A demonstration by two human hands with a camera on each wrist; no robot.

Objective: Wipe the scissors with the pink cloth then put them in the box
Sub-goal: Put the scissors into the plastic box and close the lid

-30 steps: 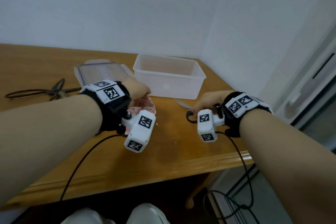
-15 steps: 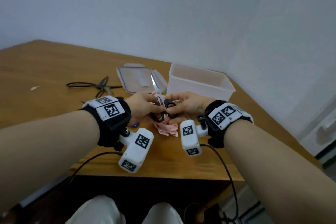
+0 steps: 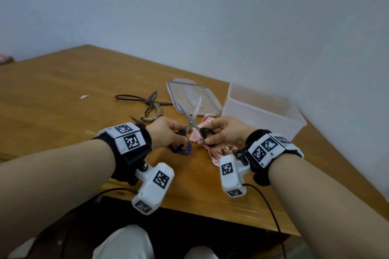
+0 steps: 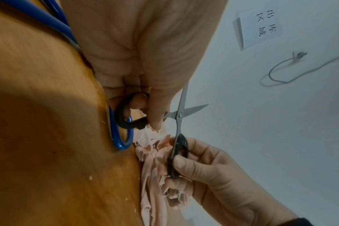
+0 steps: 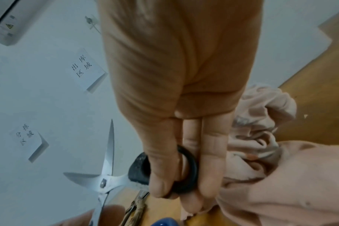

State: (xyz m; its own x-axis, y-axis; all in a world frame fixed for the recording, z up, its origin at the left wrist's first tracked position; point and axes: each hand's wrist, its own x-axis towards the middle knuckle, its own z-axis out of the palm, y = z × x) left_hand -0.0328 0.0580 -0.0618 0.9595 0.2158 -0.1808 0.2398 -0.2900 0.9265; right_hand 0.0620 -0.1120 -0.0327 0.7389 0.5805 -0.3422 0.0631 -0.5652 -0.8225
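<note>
Steel scissors [image 3: 191, 122] with black handles are held upright over the table, blades spread apart and pointing away from me. My left hand [image 3: 168, 134] grips the left handle loop [image 4: 124, 116], thumb against it. My right hand [image 3: 223, 132] pinches the right handle loop [image 5: 186, 169] between thumb and fingers. The pink cloth [image 3: 219, 152] lies bunched on the table under and beside my right hand; in the wrist views the pink cloth [image 4: 153, 168] [image 5: 281, 168] sits just below the handles. The clear plastic box [image 3: 261, 95] stands open at the back right.
The box's clear lid [image 3: 208, 99] lies flat left of the box. Dark old scissors [image 3: 152, 100] with a looped cord lie further left. Blue-handled scissors [image 3: 188, 149] rest on the wooden table [image 3: 63, 101] under my left hand. The table's near edge is close to my wrists.
A second ago my hands were apart, left on the cloth, right by the scissors on the table. They came together with the scissors, and the blades have now spread open.
</note>
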